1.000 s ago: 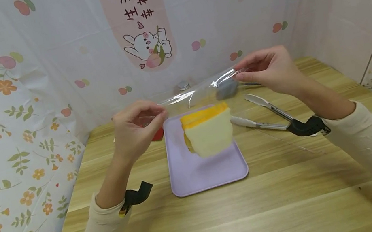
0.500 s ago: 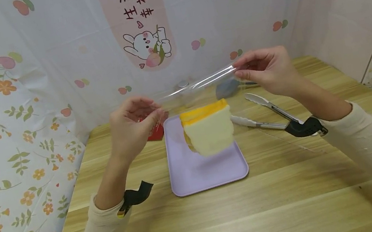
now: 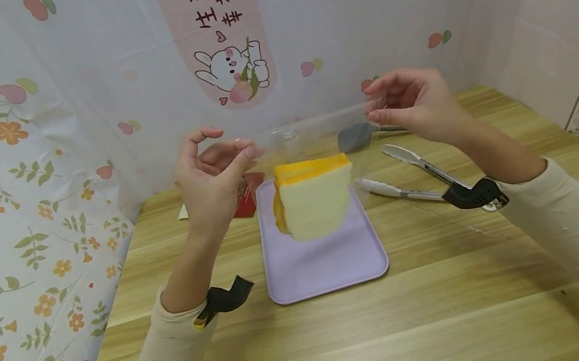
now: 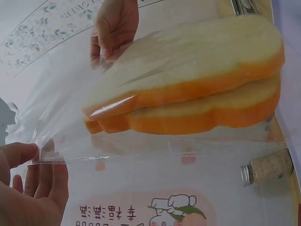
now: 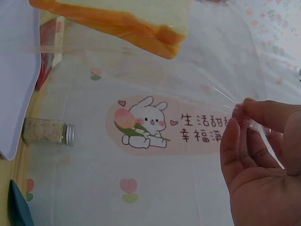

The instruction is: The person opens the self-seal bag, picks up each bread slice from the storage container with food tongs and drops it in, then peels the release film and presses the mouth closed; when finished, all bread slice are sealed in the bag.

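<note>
A clear plastic bag (image 4: 56, 113) hangs between my hands with bread slices (image 3: 319, 204) in it, thick, cream-coloured, with orange crusts. They hang in front of a lilac tray (image 3: 328, 273). At the bag's left top corner, my left hand (image 3: 212, 184) pinches the film between thumb and fingers, its index finger raised. The opposite corner is pinched by thumb and fingertips of my right hand (image 3: 421, 110), seen close up in the right wrist view. Two slices lie face to face in the left wrist view.
Metal tongs (image 3: 422, 168) with pale tips lie right of the tray. Behind them is a blue-grey utensil head (image 3: 356, 137). A red packet (image 3: 250, 194) lies left of the tray. A small jar (image 5: 47, 131) stands near the printed cloth (image 3: 130, 54) at the back.
My left hand has risen and its index finger has lifted. The bread has swung slightly left. The bag's top edge, taut and shiny before, shows less glare. My right hand has barely moved.
</note>
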The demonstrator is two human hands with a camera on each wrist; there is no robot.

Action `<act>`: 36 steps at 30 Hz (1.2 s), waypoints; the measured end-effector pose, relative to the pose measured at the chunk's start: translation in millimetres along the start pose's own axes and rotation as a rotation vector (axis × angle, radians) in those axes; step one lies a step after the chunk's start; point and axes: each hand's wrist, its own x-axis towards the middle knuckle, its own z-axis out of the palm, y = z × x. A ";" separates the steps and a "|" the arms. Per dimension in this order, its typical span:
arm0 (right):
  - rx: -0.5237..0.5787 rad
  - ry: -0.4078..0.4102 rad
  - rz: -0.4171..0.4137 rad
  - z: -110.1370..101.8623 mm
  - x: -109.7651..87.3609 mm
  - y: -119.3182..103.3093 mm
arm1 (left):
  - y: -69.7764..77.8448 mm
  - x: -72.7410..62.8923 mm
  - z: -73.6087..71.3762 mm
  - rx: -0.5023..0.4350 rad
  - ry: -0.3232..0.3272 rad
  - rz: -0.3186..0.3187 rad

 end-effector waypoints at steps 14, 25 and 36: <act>-0.525 -0.409 0.039 74.8 29.1 -46.4 | 5.7 -4.2 2.4 0.014 -0.004 0.013; -0.400 -0.376 0.149 108.5 41.4 -42.5 | 13.3 -5.5 3.6 0.087 -0.055 0.083; -0.365 -0.317 0.136 106.7 41.6 -42.0 | -2.2 -4.7 11.0 0.070 -0.105 0.032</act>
